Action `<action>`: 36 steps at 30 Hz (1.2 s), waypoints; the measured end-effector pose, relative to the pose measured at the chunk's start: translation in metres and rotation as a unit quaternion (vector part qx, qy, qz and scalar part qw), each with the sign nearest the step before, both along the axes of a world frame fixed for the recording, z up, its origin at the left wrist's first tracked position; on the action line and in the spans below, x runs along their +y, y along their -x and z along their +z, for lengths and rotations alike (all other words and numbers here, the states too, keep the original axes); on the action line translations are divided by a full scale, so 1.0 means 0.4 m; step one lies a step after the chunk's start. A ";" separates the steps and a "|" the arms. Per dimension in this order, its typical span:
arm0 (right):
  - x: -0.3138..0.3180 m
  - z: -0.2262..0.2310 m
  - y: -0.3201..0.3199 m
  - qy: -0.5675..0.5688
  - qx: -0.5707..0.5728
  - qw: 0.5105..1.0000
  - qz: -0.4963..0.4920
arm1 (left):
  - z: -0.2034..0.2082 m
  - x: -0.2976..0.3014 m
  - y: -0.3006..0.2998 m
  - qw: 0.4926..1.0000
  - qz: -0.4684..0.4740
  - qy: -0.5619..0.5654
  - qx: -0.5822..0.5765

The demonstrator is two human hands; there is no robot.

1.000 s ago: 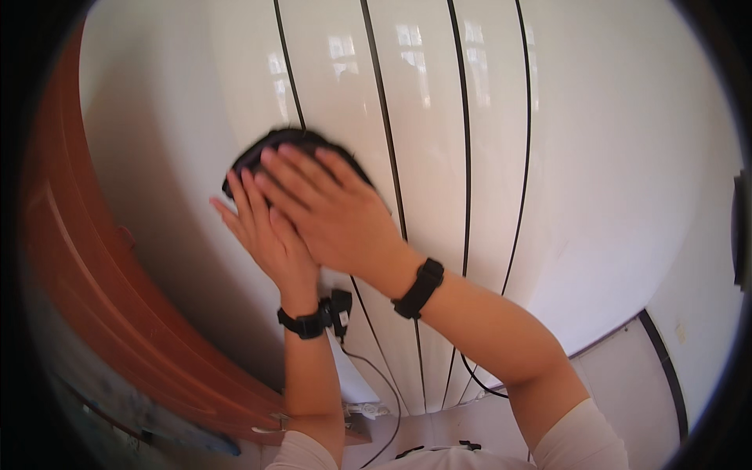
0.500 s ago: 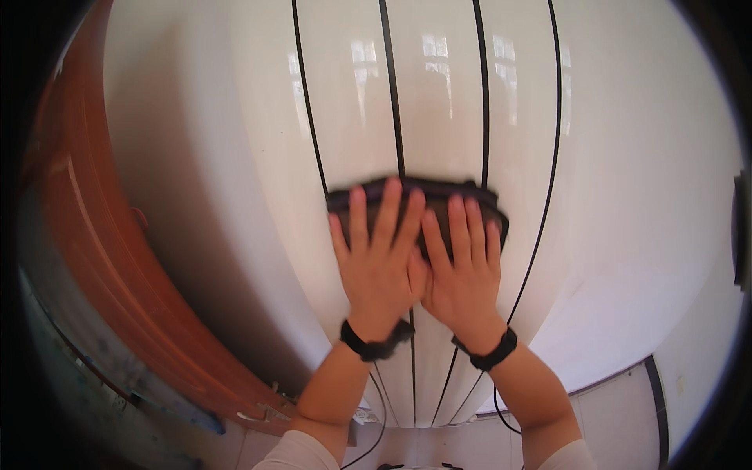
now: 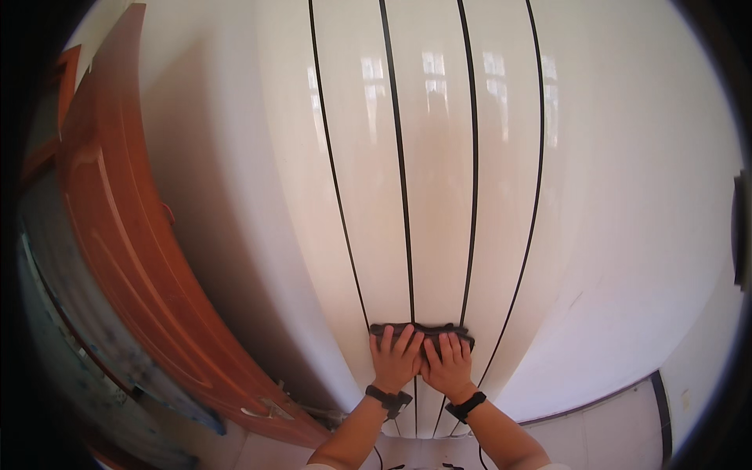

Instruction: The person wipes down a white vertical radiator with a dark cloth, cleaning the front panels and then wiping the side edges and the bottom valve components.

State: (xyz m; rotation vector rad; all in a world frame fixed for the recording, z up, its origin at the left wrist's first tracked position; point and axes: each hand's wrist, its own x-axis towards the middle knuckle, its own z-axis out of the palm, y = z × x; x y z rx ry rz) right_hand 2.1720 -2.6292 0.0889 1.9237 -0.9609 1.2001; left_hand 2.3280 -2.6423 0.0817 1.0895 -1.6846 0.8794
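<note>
Against a glossy cream panel (image 3: 439, 204) with black vertical strips lies a folded dark brown cloth (image 3: 428, 330), low down across the middle strips. My left hand (image 3: 395, 362) rests flat on the cloth's left half, fingers stretched out and slightly apart. Beside it my right hand (image 3: 448, 368) presses flat on the right half, fingers extended. The thumbs come close together between the hands. Neither hand is wrapped round the cloth; its lower part is hidden beneath them. Each wrist wears a black band.
At the left stands an open reddish-brown wooden door (image 3: 117, 211) with a metal handle (image 3: 270, 408). Pale wall (image 3: 627, 235) flanks the panel on the right, with a dark baseboard below. Light floor tiles (image 3: 619, 427) show at the bottom, and a dark cable runs near my forearms.
Both hands have slid down the panel together with the cloth, from about mid-height to near its lower end. The view has shifted, showing more of the door.
</note>
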 end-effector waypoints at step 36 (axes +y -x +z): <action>0.142 -0.043 -0.046 -0.105 0.000 0.994 0.022 | -0.020 0.070 -0.080 0.989 0.035 -0.075 -0.122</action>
